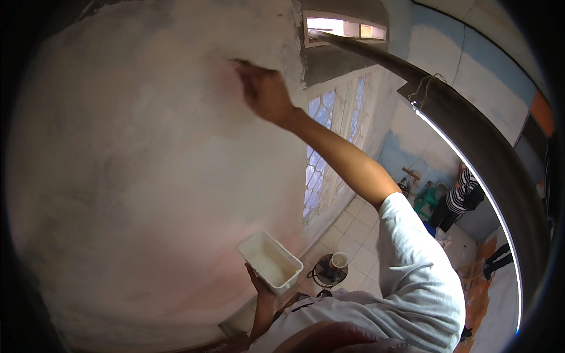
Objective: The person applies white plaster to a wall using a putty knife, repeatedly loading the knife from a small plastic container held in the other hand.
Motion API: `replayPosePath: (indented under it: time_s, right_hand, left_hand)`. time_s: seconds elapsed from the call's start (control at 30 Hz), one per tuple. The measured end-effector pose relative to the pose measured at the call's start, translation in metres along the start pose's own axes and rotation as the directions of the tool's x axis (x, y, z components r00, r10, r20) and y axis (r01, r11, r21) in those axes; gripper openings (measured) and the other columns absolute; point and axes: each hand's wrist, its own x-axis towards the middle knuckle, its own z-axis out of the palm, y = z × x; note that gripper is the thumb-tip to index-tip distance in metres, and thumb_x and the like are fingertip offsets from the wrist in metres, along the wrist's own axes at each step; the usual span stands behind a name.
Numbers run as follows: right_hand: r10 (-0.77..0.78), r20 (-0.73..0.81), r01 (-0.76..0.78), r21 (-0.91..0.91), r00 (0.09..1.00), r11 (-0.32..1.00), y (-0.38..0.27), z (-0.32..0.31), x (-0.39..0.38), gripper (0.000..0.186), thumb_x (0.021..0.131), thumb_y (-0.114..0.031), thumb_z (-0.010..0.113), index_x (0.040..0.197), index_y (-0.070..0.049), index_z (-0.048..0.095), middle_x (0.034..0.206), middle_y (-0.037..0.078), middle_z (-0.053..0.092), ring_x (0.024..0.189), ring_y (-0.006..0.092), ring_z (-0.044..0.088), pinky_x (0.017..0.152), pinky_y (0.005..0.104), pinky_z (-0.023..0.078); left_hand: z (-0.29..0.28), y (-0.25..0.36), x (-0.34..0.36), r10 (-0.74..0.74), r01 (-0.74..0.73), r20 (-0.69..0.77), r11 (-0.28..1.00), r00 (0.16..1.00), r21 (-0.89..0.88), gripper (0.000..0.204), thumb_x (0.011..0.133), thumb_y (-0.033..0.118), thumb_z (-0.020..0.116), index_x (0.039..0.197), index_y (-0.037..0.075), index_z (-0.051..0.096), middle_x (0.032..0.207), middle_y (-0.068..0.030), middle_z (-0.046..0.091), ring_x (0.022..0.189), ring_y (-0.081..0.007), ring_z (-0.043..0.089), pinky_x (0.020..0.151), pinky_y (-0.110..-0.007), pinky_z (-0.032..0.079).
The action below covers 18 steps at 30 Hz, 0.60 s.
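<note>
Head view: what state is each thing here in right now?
Right hand: raised, pressed against the wall.
Left hand: holding the tub from below.
White tub: open, tilted, pale liquid inside.
Wall: patchy, partly coated.
Window: shut, patterned glass.

1. Right hand (263, 89) raised high against the plastered wall (135, 153), fingers closed around a tool whose tip touches the wall; tool itself too hidden to name.
2. Left hand (260, 283) low beside the wall, gripping a white rectangular tub (270, 262) from below, pale liquid inside.
3. Right of the wall, a barred window (329, 147) with patterned glass.
4. Below the window, on the tiled floor (359, 247), a small round stand carrying a pale cup (338, 260).
5. Well away from the wall, at far right, another person in a striped top (462, 194).
</note>
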Motion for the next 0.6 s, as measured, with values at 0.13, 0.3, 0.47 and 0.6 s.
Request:
replayPosePath:
  time_s: [0.13,0.3,0.47,0.6]
  right_hand:
    - [0.237,-0.232,-0.292,-0.245,0.943,0.924,0.094,-0.048,0.023,0.033,0.093,-0.002,0.051,0.124,0.002,0.063,0.101,0.027,0.071,0.087,0.0438,0.07,0.08,0.0498,0.057]
    - [0.241,-0.312,-0.373,-0.489,0.919,0.788,0.14,-0.028,0.016,0.031,0.094,-0.005,0.054,0.122,-0.001,0.065,0.096,0.024,0.072,0.083,0.0421,0.071,0.076,0.0488,0.058]
    - [0.211,-0.053,-0.217,-0.204,0.976,0.955,0.065,-0.007,-0.001,0.035,0.093,-0.004,0.052,0.127,0.001,0.059,0.095,0.025,0.071,0.087,0.0421,0.07,0.08,0.05,0.057]
    - [0.065,-0.148,-0.106,-0.289,0.987,0.951,0.096,-0.045,0.008,0.037,0.094,-0.007,0.054,0.13,-0.003,0.059,0.092,0.024,0.072,0.079,0.0395,0.071,0.074,0.0492,0.057]
  left_hand:
    - [-0.014,-0.007,0.002,-0.026,0.025,-0.031,0.999,0.999,-0.036,0.073,0.101,0.069,0.036,0.152,0.017,0.04,0.145,-0.007,0.052,0.13,-0.0309,0.053,0.107,-0.052,0.048]
    - [-0.023,-0.013,-0.005,-0.058,0.058,-0.019,0.998,0.998,-0.022,0.076,0.099,0.072,0.035,0.154,0.019,0.037,0.151,-0.0071,0.047,0.134,-0.0332,0.05,0.108,-0.055,0.046]
    - [-0.037,-0.004,-0.01,-0.027,0.025,-0.046,0.999,0.999,-0.036,0.079,0.098,0.074,0.036,0.156,0.021,0.035,0.153,-0.0072,0.045,0.137,-0.0342,0.048,0.109,-0.058,0.045]
    - [-0.04,0.0,-0.001,-0.052,0.052,-0.015,0.999,0.999,-0.012,0.079,0.098,0.073,0.035,0.157,0.021,0.033,0.154,-0.0071,0.045,0.138,-0.0343,0.047,0.11,-0.058,0.044]
